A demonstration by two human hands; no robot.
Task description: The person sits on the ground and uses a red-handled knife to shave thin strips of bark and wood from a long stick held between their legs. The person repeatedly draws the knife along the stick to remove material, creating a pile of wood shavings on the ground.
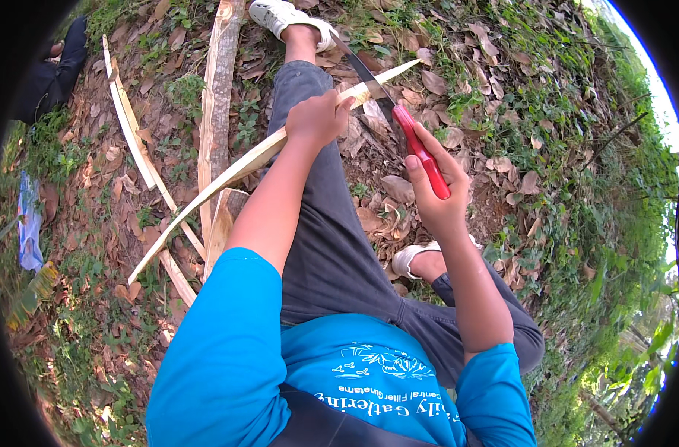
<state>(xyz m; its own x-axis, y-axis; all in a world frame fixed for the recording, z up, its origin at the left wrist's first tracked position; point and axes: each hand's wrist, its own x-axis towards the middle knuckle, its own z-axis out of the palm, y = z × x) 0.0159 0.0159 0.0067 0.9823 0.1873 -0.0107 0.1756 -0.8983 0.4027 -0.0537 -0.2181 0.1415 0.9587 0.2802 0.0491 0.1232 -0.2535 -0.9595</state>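
Note:
My left hand (315, 118) grips a long pale split strip of wood (227, 177) that runs from lower left up to the right across my outstretched left leg. My right hand (434, 190) holds a knife by its red handle (423, 153). The dark blade (362, 68) lies across the strip near its upper end, just right of my left hand. I sit on the ground in dark grey trousers and a blue shirt, with white shoes on both feet.
A thicker split log (219, 89) and several thin wood strips (131, 127) lie on the ground to my left. Dry leaves and low green plants cover the soil all round. A dark shoe of another person (70, 45) shows at the upper left, and a blue scrap (31, 223) lies at the left.

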